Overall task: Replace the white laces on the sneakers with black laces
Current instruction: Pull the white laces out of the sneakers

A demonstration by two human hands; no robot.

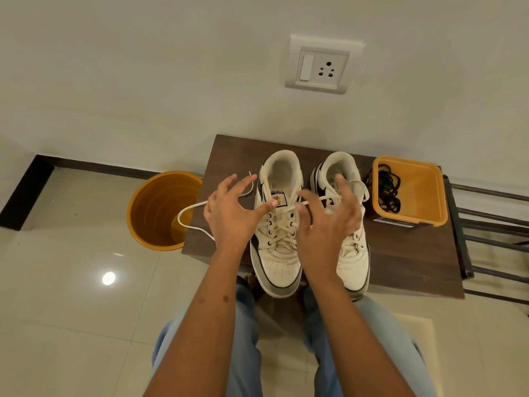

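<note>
Early days on this one, I'd say; the left white leather sneaker with black trim (276, 224) has its bow undone and its white flat lace (194, 209) trails off the dark wooden bench (406, 259) toward the orange plastic bucket (160, 210) on the floor, but the lace is still crossed through every eyelet I can see. The right white sneaker (347, 224) looks fully laced too — its knot area is behind a palm, so can't tell if it's tied. The black laces (388, 189) sit bundled in the orange square plastic tub (420, 193) at the bench's right end, untouched.

Left hand (229, 213) has fingers spread and the thumb tip on the lace near the tongue; right hand (326, 219) is spread as well, hovering over the gap between the shoes with the lace running by its thumb — neither is clearly gripping anything. Whether the right thumb actually pins the lace is hard to make out.
</note>
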